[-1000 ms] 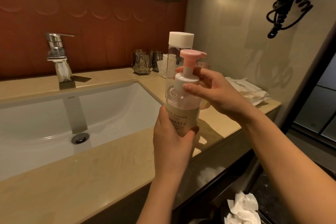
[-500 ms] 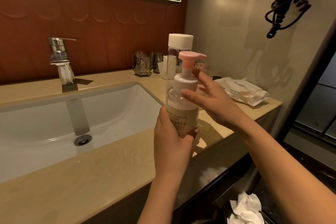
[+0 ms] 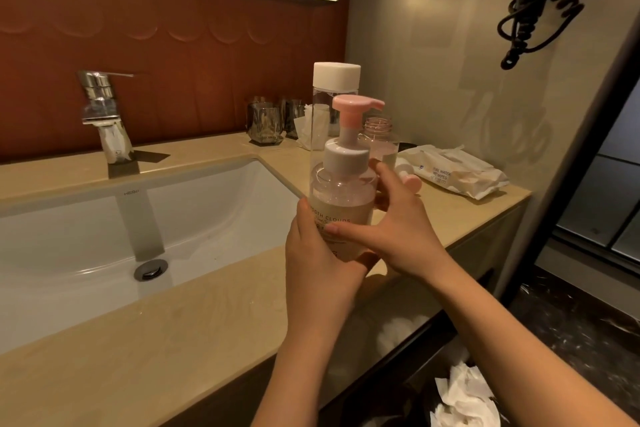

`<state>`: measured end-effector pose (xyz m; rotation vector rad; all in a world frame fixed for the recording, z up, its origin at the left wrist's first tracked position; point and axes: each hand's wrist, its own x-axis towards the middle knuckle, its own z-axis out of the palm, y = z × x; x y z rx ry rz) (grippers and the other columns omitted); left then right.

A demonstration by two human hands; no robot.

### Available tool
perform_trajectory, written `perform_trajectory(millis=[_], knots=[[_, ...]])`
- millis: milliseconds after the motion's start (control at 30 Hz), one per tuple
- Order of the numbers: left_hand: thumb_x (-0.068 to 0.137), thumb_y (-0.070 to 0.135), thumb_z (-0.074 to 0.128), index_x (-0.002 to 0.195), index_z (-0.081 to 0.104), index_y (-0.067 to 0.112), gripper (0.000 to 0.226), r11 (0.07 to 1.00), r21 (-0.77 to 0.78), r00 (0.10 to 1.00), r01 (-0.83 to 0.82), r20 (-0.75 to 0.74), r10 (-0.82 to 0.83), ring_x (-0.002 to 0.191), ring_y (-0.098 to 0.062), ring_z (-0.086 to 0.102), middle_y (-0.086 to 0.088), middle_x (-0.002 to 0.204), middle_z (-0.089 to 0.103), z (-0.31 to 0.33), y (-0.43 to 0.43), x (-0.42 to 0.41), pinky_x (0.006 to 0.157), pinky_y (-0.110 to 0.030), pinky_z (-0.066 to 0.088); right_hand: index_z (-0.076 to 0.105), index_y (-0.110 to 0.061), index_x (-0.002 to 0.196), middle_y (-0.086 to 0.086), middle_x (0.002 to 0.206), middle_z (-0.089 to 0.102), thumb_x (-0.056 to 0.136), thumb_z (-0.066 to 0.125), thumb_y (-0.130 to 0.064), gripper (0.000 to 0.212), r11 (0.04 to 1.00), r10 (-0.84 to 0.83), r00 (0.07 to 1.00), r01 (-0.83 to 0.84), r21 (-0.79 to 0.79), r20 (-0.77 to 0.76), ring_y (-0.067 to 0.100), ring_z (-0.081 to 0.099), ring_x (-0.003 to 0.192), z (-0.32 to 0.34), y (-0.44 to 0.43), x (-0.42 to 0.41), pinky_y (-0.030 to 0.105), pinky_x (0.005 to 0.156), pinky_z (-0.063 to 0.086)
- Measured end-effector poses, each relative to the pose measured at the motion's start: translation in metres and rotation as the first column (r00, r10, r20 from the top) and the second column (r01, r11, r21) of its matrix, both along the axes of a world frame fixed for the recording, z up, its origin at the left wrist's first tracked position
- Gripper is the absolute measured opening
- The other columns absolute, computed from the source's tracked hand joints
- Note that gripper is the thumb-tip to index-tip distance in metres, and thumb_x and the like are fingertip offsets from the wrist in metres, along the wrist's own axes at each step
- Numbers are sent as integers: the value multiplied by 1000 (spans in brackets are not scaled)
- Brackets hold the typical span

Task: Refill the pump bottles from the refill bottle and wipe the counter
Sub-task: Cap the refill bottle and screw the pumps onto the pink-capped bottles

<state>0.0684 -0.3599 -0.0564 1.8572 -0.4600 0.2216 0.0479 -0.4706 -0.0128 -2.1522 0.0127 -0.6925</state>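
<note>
A clear pump bottle point(image 3: 341, 191) with a pink pump head and white collar is held upright above the beige counter point(image 3: 194, 315). My left hand point(image 3: 318, 263) grips its lower body from the front. My right hand point(image 3: 391, 232) wraps around the bottle's right side, thumb across the label. Behind it stands a tall clear refill bottle point(image 3: 334, 80) with a white cap. A second pump bottle point(image 3: 379, 139), uncapped with a pink neck, stands further back, and its pink pump head point(image 3: 410, 180) lies on the counter beside it.
A white sink point(image 3: 104, 239) with a chrome faucet point(image 3: 100, 114) fills the left. Glass cups point(image 3: 265, 125) and tissue stand at the back wall. A pack of wet wipes point(image 3: 453, 175) lies at the counter's right end. Crumpled tissues point(image 3: 464, 395) lie below the counter edge.
My right hand has slid down from the pump collar to the bottle's body. The left hand keeps its hold on the bottle.
</note>
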Motion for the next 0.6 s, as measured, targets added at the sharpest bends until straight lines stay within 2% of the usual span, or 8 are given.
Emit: perform_trajectory(millis=[67, 133, 200, 233, 333, 400, 500, 600], knots=[[67, 35, 81, 147, 16, 30, 104, 1000, 11, 1000, 3, -28, -3, 137, -15, 29, 6, 150, 29, 3, 1, -2, 112, -37, 32, 36, -37, 127, -34, 104, 42, 62, 86, -32, 83, 1000, -21, 1000, 21, 13, 9, -15, 44, 94, -1, -2, 6, -2, 74, 39], [73, 40, 75, 149, 10, 29, 101, 1000, 27, 999, -10, -50, 12, 142, -13, 18, 7, 155, 18, 5, 2, -6, 110, -28, 20, 37, -29, 133, -27, 110, 46, 64, 85, -30, 84, 998, -51, 998, 50, 38, 20, -10, 45, 97, -2, -5, 14, -1, 73, 40], [77, 43, 71, 149, 12, 29, 94, 999, 26, 998, -26, -53, 28, 141, -11, 18, 8, 155, 18, 6, 3, -7, 108, -25, 21, 36, -26, 136, -13, 124, 51, 65, 85, -32, 86, 994, -103, 994, 101, 44, 29, 0, 46, 108, -4, -8, 22, 9, 83, 43], [78, 44, 70, 148, 14, 29, 91, 999, 26, 998, -34, -58, 35, 141, -12, 19, 8, 155, 19, 6, 3, -8, 108, -26, 23, 36, -26, 135, -8, 129, 51, 64, 85, -34, 86, 990, -135, 990, 134, 39, 34, 6, 47, 113, -6, -10, 27, 19, 89, 46], [79, 47, 67, 147, 20, 29, 85, 998, 42, 996, -46, -74, 49, 140, -13, 24, 8, 153, 23, 7, 2, -8, 109, -30, 28, 34, -32, 130, -4, 132, 51, 56, 81, -51, 89, 976, -213, 976, 211, 49, 35, 17, 49, 120, -10, -12, 40, 43, 96, 49], [79, 46, 67, 145, 25, 31, 80, 997, 46, 996, -64, -58, 67, 138, -12, 27, 9, 151, 26, 7, 2, -8, 107, -28, 29, 31, -35, 127, -4, 132, 50, 51, 75, -60, 92, 967, -251, 968, 250, 45, 30, 20, 49, 121, -12, -12, 47, 48, 95, 48], [82, 42, 66, 142, 30, 31, 70, 997, 36, 997, -69, -42, 70, 134, -10, 31, 11, 148, 32, 6, 2, -8, 101, -21, 28, 30, -29, 129, -1, 133, 48, 57, 81, -51, 91, 951, -308, 950, 307, 25, 41, 21, 45, 122, -12, -11, 53, 49, 97, 44], [90, 38, 57, 140, 36, 28, 56, 998, 12, 997, -66, -39, 67, 132, -11, 36, 10, 146, 36, 7, 2, -9, 100, -22, 29, 30, -23, 132, 2, 135, 44, 62, 83, -44, 90, 937, -350, 936, 350, 19, 45, 22, 40, 124, -11, -12, 57, 48, 101, 41]])
